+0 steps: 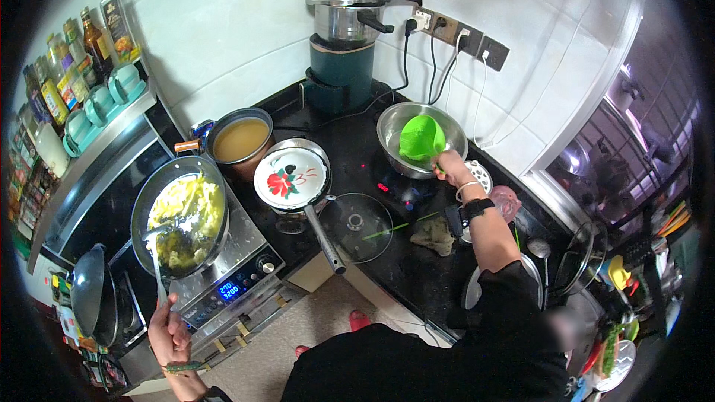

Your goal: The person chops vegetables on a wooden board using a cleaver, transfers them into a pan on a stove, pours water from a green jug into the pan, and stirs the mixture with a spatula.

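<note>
My left hand (170, 329) is closed around the pale handle of a long cooking utensil (158, 273). The utensil's head rests in a dark wok (184, 163), among yellowish-green strips of food (184, 195) with some liquid and darker pieces. Under the wok is a lit steel-topped induction cooker (246, 240). On the right, my right hand (451, 166) grips the handle of a green plastic scoop (419, 137). The scoop sits tilted inside a stainless steel bowl (391, 123), and its contents are hard to make out. A black cooktop with red digits (385, 187) lies beside the bowl.
Between the hands stand a pot of brownish liquid (240, 142) and a pan under a flowered enamel lid (290, 178). A glass lid (366, 248) and a crumpled cloth (434, 236) lie on the counter. Behind, a pressure cooker (346, 19) sits atop a dark green appliance (341, 72).
</note>
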`<control>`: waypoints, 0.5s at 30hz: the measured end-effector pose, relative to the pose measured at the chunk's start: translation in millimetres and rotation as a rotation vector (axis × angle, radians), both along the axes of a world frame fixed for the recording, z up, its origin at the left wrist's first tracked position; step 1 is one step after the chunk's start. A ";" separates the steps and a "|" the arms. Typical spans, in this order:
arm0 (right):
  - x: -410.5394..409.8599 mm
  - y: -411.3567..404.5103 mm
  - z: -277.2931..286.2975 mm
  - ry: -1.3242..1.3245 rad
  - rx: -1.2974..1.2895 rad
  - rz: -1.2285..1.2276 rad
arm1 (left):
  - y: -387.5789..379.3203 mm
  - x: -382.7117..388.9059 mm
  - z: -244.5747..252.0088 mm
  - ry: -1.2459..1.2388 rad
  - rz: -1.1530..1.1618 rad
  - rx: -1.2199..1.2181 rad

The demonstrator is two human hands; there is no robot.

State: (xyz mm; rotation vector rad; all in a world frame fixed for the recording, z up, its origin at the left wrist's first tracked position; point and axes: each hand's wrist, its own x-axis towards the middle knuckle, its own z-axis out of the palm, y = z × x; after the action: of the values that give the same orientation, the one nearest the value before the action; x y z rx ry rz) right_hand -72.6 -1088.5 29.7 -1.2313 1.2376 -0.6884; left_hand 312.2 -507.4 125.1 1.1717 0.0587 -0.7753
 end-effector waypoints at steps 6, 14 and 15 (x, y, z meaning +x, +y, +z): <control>-20.0 -17.4 5.2 -0.703 0.556 -0.015 | 0.0 2.3 1.5 0.010 0.016 -0.014; -45.5 -3.4 32.4 -0.703 0.382 0.168 | -1.8 7.6 11.3 0.027 -0.027 -0.040; -36.8 7.6 48.7 -0.667 0.354 0.181 | 4.1 7.9 11.9 0.019 -0.038 -0.082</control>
State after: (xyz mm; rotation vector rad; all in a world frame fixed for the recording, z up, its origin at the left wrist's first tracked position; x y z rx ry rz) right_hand -109.4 -1080.8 78.4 -0.7160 0.6444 -0.6390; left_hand 320.1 -503.3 137.0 1.0909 0.0203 -0.8147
